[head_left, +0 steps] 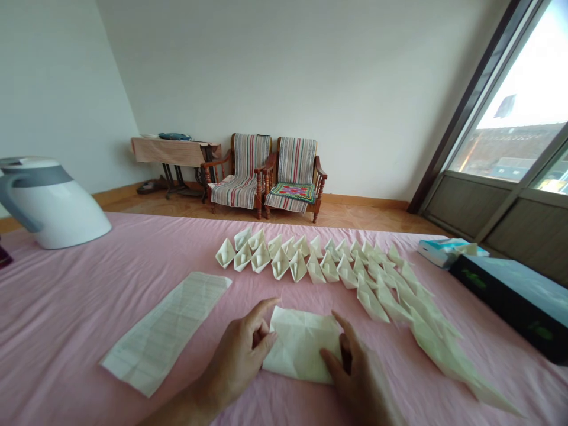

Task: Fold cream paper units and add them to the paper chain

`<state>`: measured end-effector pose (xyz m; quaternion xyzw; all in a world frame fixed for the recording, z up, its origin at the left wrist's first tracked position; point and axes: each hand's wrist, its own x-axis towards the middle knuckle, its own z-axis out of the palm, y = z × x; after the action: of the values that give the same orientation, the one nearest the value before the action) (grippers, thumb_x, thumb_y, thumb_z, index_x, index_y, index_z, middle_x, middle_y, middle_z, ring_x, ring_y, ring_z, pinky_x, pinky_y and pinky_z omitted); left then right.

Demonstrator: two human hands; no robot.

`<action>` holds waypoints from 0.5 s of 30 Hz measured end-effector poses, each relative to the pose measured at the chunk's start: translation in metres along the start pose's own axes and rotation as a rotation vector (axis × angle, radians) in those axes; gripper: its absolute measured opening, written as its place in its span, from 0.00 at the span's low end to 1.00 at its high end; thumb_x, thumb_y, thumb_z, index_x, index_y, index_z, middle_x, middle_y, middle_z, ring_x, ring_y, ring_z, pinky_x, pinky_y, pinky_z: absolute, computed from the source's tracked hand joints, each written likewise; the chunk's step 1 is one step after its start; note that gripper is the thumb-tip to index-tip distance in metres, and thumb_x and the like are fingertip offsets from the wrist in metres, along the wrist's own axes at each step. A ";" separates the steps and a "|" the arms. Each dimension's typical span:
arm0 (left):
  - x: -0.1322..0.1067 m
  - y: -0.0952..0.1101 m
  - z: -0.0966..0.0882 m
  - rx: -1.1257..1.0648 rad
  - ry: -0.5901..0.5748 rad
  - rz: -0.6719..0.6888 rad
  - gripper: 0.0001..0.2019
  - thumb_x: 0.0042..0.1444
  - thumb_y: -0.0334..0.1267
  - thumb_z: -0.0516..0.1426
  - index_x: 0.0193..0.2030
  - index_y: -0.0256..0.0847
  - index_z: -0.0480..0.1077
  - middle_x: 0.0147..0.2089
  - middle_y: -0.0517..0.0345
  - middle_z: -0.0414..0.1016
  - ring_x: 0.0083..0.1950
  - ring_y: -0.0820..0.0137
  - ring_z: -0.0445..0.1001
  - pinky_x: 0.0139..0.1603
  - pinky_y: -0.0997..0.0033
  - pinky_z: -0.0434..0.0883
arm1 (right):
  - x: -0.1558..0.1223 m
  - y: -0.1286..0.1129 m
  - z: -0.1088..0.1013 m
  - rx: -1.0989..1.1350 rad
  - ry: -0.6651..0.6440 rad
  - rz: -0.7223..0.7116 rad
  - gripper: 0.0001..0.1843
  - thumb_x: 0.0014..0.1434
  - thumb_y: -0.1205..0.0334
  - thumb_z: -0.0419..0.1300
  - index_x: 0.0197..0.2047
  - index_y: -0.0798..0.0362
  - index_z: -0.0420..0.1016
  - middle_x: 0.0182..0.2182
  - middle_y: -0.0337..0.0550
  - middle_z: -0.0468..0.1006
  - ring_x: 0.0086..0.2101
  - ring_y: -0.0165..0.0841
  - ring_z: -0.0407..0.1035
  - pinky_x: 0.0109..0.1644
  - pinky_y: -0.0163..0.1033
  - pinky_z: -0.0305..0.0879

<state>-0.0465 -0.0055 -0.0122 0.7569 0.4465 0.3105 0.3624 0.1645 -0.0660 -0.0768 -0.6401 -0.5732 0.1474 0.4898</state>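
Note:
A pale, creased sheet of paper [302,343], folded to a rough rectangle, lies before me on the pink cloth. My left hand [242,340] grips its left edge, with the index finger at the far corner and the thumb on the near part of that side. On the opposite edge, my right hand [355,364] has its thumb on top of the paper and its index finger at the far right corner. The other fingers of both hands are curled and partly hidden. Beyond the hands stand several folded paper boats [280,264] in rows curving down to the right.
Left of my hands lies a long creased paper strip [168,331]. A white and grey jug [73,210] stands far left on the pink cloth [146,248]. At right are a black box [501,302] and a tissue pack [437,251]. Two wooden chairs [252,165] stand by the wall.

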 end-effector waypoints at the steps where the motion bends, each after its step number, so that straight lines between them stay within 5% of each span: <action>1: 0.000 0.000 0.001 0.024 -0.003 -0.002 0.20 0.57 0.33 0.53 0.57 0.37 0.69 0.25 0.66 0.65 0.25 0.74 0.64 0.29 0.77 0.62 | 0.000 0.000 0.000 -0.013 0.000 -0.015 0.29 0.60 0.52 0.56 0.62 0.54 0.63 0.20 0.32 0.66 0.20 0.31 0.63 0.23 0.33 0.57; 5: -0.002 -0.001 0.003 0.087 -0.001 -0.011 0.14 0.57 0.34 0.55 0.48 0.37 0.76 0.27 0.61 0.72 0.27 0.72 0.69 0.30 0.77 0.64 | 0.001 0.002 -0.002 -0.094 -0.011 -0.080 0.28 0.61 0.51 0.55 0.62 0.52 0.64 0.20 0.34 0.70 0.21 0.32 0.65 0.26 0.34 0.61; 9: -0.002 -0.002 0.004 0.121 0.004 0.007 0.14 0.56 0.33 0.55 0.46 0.38 0.78 0.31 0.56 0.78 0.30 0.69 0.73 0.33 0.76 0.67 | -0.001 0.014 -0.002 -0.203 -0.030 -0.167 0.21 0.62 0.47 0.54 0.52 0.49 0.74 0.30 0.43 0.79 0.28 0.36 0.73 0.35 0.39 0.68; 15: -0.002 -0.001 0.006 0.228 0.005 0.078 0.12 0.57 0.30 0.55 0.43 0.42 0.79 0.34 0.56 0.79 0.33 0.68 0.75 0.36 0.75 0.67 | -0.005 0.020 0.001 -0.367 0.005 -0.211 0.23 0.64 0.44 0.49 0.46 0.50 0.77 0.28 0.45 0.79 0.26 0.38 0.72 0.42 0.48 0.68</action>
<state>-0.0432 -0.0082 -0.0166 0.8092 0.4501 0.2731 0.2606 0.1740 -0.0669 -0.0946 -0.6554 -0.6531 -0.0135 0.3791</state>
